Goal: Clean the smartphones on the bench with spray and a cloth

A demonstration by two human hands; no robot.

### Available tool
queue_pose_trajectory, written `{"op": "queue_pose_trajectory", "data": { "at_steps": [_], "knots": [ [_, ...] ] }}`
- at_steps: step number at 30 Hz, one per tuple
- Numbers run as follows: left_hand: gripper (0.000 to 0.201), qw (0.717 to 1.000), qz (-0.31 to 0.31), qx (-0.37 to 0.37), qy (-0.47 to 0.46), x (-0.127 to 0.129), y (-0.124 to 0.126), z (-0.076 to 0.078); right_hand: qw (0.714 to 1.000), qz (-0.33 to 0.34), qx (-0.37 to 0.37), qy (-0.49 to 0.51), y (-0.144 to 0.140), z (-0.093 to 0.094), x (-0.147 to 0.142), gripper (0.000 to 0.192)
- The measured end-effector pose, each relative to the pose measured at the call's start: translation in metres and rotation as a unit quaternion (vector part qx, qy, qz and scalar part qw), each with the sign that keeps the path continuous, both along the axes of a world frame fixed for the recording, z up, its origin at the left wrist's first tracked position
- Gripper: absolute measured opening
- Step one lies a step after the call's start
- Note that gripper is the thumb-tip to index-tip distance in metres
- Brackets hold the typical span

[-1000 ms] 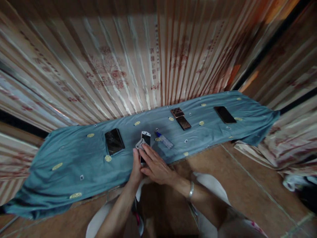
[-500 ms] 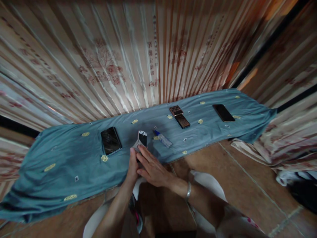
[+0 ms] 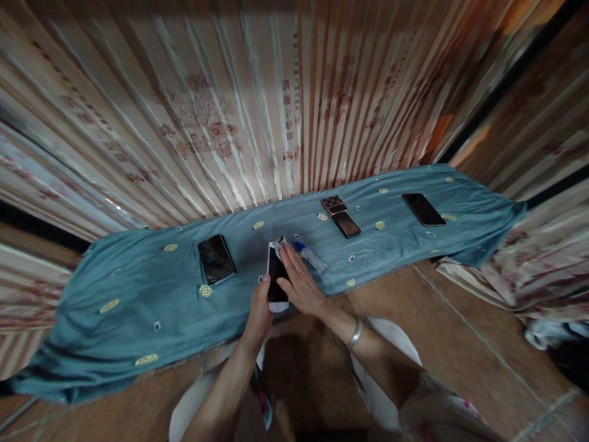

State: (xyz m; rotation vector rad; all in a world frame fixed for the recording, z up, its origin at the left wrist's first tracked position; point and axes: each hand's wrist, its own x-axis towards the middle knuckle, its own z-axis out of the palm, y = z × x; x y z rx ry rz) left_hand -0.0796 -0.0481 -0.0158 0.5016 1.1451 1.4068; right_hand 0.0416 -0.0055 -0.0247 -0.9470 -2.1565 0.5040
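Observation:
A white phone (image 3: 277, 277) with a dark screen is held upright, screen toward me, above the near edge of the blue-green cloth cover. My left hand (image 3: 260, 310) grips its lower left side, the thumb along the edge. My right hand (image 3: 301, 285) lies over the phone's upper right side, its fingers pressing a small greyish wiping cloth (image 3: 280, 241) against the top end. Part of the wiping cloth is hidden under those fingers. Just right of my right hand, a clear spray bottle (image 3: 313, 258) with a blue top lies on its side.
The patterned blue-green cover (image 3: 179, 313) spreads over a long low surface. A dark phone (image 3: 217, 259) lies to the left, an unfolded flip phone (image 3: 340, 216) right of centre, another dark phone (image 3: 424, 209) further right. Pleated curtains (image 3: 207, 123) hang close behind.
My right hand and the wiping cloth have moved from the phone's lower part up to its top end. More of the screen now shows. The whole view has shifted slightly.

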Motion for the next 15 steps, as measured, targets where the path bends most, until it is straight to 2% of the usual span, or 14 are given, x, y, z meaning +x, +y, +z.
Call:
{"op": "queue_pose_trajectory", "data": {
  "at_steps": [4,7,12,15],
  "knots": [
    [0.038,0.999,0.002,0.007,-0.049,-0.002,0.000,0.013,1.000,0.000,-0.007,0.007,-0.003,-0.002,-0.003,0.066],
    [0.037,0.997,0.008,0.002,-0.076,-0.005,0.002,0.018,1.000,0.018,-0.005,-0.010,-0.011,0.002,-0.008,0.067],
    [0.031,0.995,0.055,-0.025,-0.076,-0.011,0.007,0.019,0.996,0.071,0.006,-0.044,-0.033,0.011,-0.017,0.070],
    [0.032,0.994,0.040,-0.047,-0.091,-0.017,0.009,0.017,0.992,0.110,0.010,-0.056,-0.045,0.015,-0.021,0.070]
  ]
}}
